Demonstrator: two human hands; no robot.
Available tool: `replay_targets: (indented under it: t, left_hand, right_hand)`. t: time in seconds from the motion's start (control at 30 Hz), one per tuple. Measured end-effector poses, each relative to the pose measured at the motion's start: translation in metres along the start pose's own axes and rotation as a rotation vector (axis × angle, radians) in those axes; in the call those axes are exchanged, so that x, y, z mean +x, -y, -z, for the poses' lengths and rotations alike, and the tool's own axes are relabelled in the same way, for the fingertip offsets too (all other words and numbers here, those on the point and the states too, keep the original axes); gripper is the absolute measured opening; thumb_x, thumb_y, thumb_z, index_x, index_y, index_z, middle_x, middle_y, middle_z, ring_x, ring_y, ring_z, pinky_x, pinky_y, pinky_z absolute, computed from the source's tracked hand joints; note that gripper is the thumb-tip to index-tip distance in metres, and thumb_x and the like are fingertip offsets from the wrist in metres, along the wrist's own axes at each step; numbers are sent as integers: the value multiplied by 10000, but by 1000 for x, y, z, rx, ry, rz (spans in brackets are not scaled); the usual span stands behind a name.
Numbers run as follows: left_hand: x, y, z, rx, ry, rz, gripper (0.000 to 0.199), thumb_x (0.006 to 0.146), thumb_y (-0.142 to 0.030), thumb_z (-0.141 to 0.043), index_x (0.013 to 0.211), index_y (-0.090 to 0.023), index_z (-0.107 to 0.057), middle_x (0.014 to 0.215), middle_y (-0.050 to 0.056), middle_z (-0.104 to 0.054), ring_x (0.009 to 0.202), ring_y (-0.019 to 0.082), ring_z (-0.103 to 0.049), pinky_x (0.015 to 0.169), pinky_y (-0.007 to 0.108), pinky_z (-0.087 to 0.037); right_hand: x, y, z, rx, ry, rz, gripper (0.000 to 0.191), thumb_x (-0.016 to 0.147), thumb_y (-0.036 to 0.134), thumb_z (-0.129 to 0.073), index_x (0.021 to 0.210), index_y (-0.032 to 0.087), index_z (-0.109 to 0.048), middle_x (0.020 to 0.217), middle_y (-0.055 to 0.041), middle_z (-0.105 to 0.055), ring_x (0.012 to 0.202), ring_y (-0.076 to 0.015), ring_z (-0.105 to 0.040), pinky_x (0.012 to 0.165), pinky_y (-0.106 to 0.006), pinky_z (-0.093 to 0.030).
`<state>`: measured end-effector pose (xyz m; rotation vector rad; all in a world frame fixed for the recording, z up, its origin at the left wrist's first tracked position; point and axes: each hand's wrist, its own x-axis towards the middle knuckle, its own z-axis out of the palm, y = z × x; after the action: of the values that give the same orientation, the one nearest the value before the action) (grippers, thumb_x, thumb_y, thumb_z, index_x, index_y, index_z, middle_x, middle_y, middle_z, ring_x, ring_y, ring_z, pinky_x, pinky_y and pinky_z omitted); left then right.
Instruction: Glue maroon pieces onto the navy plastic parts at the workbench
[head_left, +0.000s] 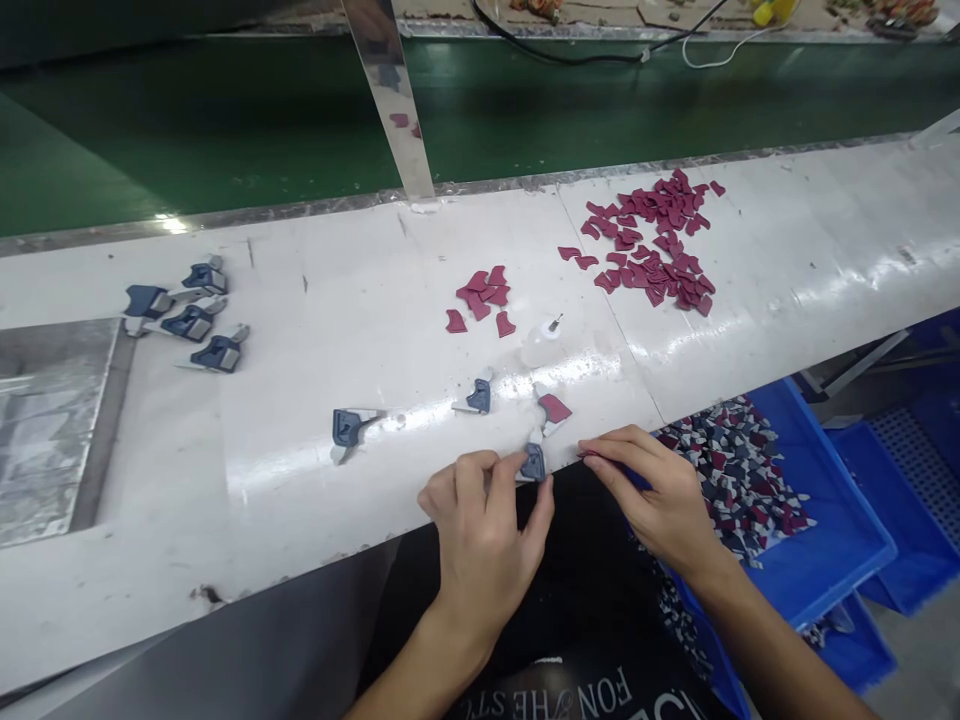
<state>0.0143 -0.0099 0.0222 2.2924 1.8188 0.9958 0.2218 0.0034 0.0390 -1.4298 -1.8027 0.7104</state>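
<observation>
My left hand (484, 520) is closed at the bench's front edge, thumb and fingers around a small blue-grey plastic part (532, 462). To its right, my right hand (656, 490) pinches a small maroon piece (589, 453), mostly covered by the fingertips. Just beyond my hands lies a grey part with a maroon piece on it (555, 408). Another blue-grey part (478, 396) rests a little to the left, and a further blue-grey part (347, 428) sits farther left. A small clear bottle with a thin metal tip (541, 342) lies behind them.
A small group of maroon pieces (484, 292) and a large scattered pile of maroon pieces (660, 240) lie on the white bench (300, 340). Several blue-grey parts (216, 353) and a metal tray (105, 430) are at left. A blue bin (832, 520) holds many parts below right.
</observation>
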Motion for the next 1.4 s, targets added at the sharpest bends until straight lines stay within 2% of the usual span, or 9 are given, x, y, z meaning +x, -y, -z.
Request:
replay_targets:
  t: [0.1, 0.27, 0.37, 0.47, 0.63, 0.97, 1.23, 1.4]
  left_hand:
    - [-10, -4, 3, -77, 11, -28, 141, 1005, -216, -767, 1131, -163, -732, 1033, 95, -618, 1007, 271, -517, 889, 408, -385]
    - [-7, -11, -4, -124, 70, -35, 148, 1026, -220, -754, 1168, -177, -747, 1035, 80, -698, 1023, 268, -549, 866, 407, -376]
    - [4, -12, -12, -142, 69, -16, 174, 1023, -243, -775, 1179, -173, -745, 1028, 73, -717, 1013, 262, -567, 850, 404, -380]
    - [13, -10, -18, -194, 86, -5, 176, 1032, -277, -776, 1167, -171, -734, 1011, 54, -722, 960, 236, -580, 824, 391, -385]
    - [15, -8, -20, -236, 104, 33, 180, 1024, -291, -794, 1157, -183, -738, 998, 35, -729, 948, 226, -590, 826, 382, -392]
    - [16, -9, -21, -247, 102, 33, 144, 1009, -250, -802, 1122, -189, -736, 982, 32, -727, 944, 233, -584, 825, 396, -372]
    - [16, -9, -22, -256, 95, 29, 124, 1011, -221, -793, 1105, -186, -720, 971, 26, -725, 937, 228, -580, 816, 397, -361]
    - [17, -10, -22, -267, 104, 47, 116, 1011, -199, -781, 1103, -179, -714, 991, 29, -727, 947, 229, -585, 828, 403, -369]
  right_hand:
    - [2, 9, -6, 142, -15, -190, 130, 1079, 258, -727, 1123, 273, -848, 1044, -49, -816, 939, -215, -779, 835, -353, -646]
    - [8, 9, -11, 343, -91, -440, 188, 1025, 416, -802, 1070, 247, -871, 864, -34, -774, 640, -152, -676, 567, -280, -583]
    - [13, 8, -11, 435, -125, -522, 232, 953, 439, -876, 1017, 216, -877, 733, -19, -743, 568, -136, -651, 511, -246, -566]
    - [18, 11, -11, 507, -96, -567, 265, 911, 441, -914, 982, 191, -862, 627, -1, -701, 504, -127, -626, 475, -234, -556]
    - [20, 16, -14, 575, -45, -603, 281, 919, 445, -911, 1004, 189, -833, 634, 10, -694, 486, -117, -615, 463, -226, -562]
    - [14, 15, -19, 450, -8, -605, 324, 955, 496, -880, 1111, 232, -776, 798, 9, -705, 594, -124, -635, 499, -225, -537]
    - [19, 25, -17, 219, 40, -553, 254, 1007, 464, -799, 1001, 235, -688, 841, 9, -702, 687, -146, -630, 592, -277, -484]
    - [24, 30, -14, 52, 90, -535, 347, 1035, 470, -730, 842, 235, -562, 755, 34, -617, 666, -139, -569, 615, -295, -425]
